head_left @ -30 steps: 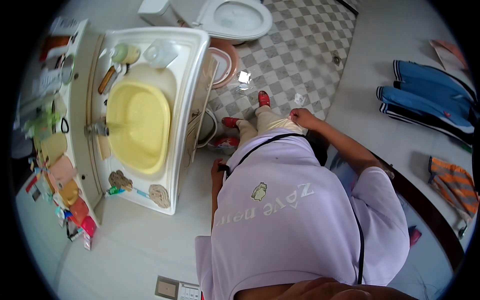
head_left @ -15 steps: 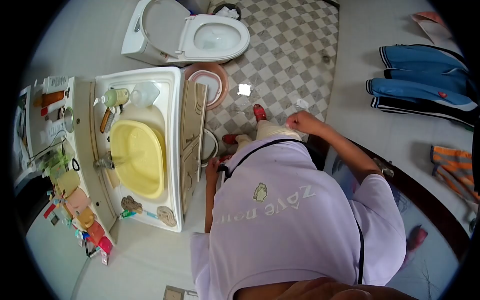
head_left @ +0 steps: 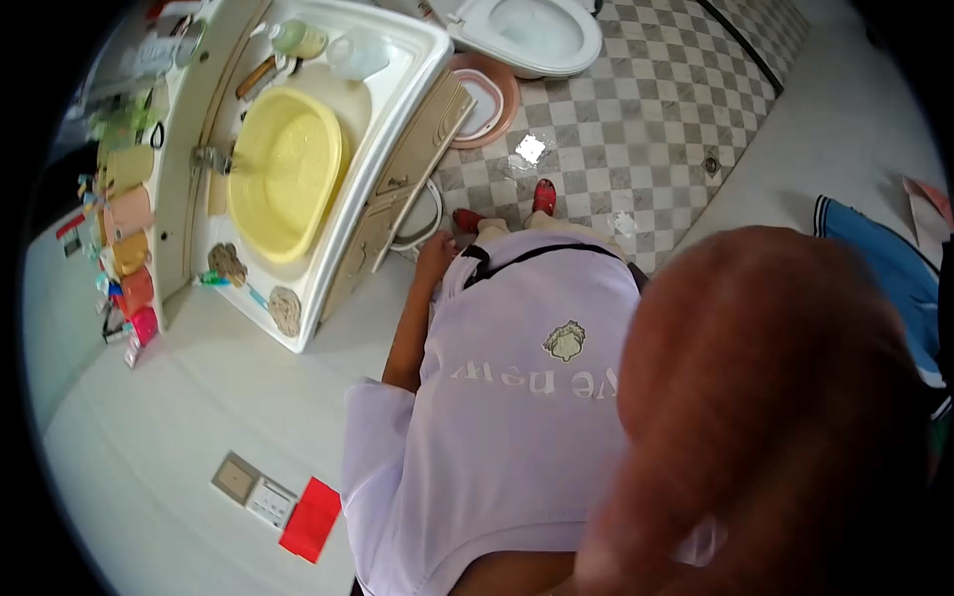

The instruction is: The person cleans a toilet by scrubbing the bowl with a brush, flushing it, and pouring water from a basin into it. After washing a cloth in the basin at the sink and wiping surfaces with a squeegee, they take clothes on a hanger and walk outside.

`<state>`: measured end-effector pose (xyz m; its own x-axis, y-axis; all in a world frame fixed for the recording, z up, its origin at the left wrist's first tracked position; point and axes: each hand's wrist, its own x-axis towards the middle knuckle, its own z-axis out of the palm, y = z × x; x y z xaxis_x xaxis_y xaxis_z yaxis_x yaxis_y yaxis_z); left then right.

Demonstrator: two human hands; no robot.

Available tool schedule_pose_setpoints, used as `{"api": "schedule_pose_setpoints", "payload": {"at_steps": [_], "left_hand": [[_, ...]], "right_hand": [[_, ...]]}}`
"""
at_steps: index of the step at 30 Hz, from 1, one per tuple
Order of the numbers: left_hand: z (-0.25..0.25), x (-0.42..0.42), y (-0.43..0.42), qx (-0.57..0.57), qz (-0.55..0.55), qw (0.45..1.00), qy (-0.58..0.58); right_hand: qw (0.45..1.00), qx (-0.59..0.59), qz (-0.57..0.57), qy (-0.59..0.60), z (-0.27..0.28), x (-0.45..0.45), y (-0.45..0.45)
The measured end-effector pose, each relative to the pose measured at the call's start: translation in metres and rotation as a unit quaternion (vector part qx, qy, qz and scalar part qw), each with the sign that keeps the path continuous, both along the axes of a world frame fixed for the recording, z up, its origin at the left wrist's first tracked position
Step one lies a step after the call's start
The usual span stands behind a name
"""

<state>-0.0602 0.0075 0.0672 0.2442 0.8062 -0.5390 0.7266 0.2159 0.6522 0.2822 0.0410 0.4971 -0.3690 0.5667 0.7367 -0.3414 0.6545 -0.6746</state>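
Note:
My left hand [head_left: 434,254] hangs low beside the hip, near a black strap [head_left: 542,250] across the pale lilac shirt [head_left: 517,437]. It is small in view, and its finger pose is unclear. Large and blurred, my right hand [head_left: 755,358] is raised close to the camera and covers much of the right side; whether it holds anything cannot be made out. To the left, a yellow basin [head_left: 285,174] sits in the white sink counter [head_left: 393,119], beneath the metal faucet [head_left: 212,157].
A green bottle [head_left: 298,40], a clear container [head_left: 358,54] and scrubbers [head_left: 284,310] are on the counter. A toilet [head_left: 532,38] and pink basin [head_left: 505,97] stand beyond it. Red shoes [head_left: 544,197] are on the checkered floor [head_left: 636,119]. Blue clothing [head_left: 870,258] hangs right.
My right hand has risen from beside the hip to near the camera. The view has shifted, bringing the wall switches and a red patch into sight at the lower left.

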Motion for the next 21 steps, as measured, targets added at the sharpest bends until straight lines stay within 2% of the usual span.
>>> {"api": "schedule_pose_setpoints", "payload": {"at_steps": [2, 4, 7, 12, 14, 16, 17, 18, 19, 21], "left_hand": [[-0.013, -0.005, -0.016, 0.057, -0.025, 0.996, 0.060], [-0.036, -0.018, -0.032, 0.032, 0.019, 0.999, 0.018], [-0.046, -0.031, -0.055, 0.068, -0.003, 0.998, 0.015], [-0.015, -0.031, -0.057, -0.044, 0.051, 0.994, 0.082], [-0.015, -0.022, -0.070, -0.066, 0.056, 0.993, 0.078], [-0.020, -0.031, -0.072, -0.047, 0.050, 0.996, 0.057], [-0.038, -0.036, -0.076, -0.031, 0.039, 0.995, 0.087], [-0.064, -0.042, -0.085, 0.025, 0.033, 0.996, 0.077], [-0.048, -0.035, -0.079, 0.021, 0.035, 0.997, 0.068], [-0.038, -0.030, -0.071, 0.084, 0.016, 0.996, 0.026]], "right_hand": [[1.000, -0.003, 0.003, -0.025, 0.009, 0.004, 0.005], [0.999, -0.007, -0.001, -0.041, 0.012, 0.008, 0.006], [0.998, -0.010, -0.010, -0.061, 0.023, 0.009, 0.007], [0.996, -0.026, -0.019, -0.086, 0.036, 0.009, 0.019], [0.993, -0.044, -0.047, -0.098, 0.041, 0.008, 0.015], [0.982, -0.042, -0.143, -0.114, 0.045, 0.004, -0.004], [0.973, -0.039, -0.178, -0.142, 0.045, 0.005, -0.013], [0.980, -0.071, -0.148, -0.116, 0.047, 0.005, -0.018], [0.984, -0.103, -0.118, -0.090, 0.049, 0.005, -0.023], [0.965, -0.229, -0.060, -0.114, 0.072, 0.000, -0.035]]}}
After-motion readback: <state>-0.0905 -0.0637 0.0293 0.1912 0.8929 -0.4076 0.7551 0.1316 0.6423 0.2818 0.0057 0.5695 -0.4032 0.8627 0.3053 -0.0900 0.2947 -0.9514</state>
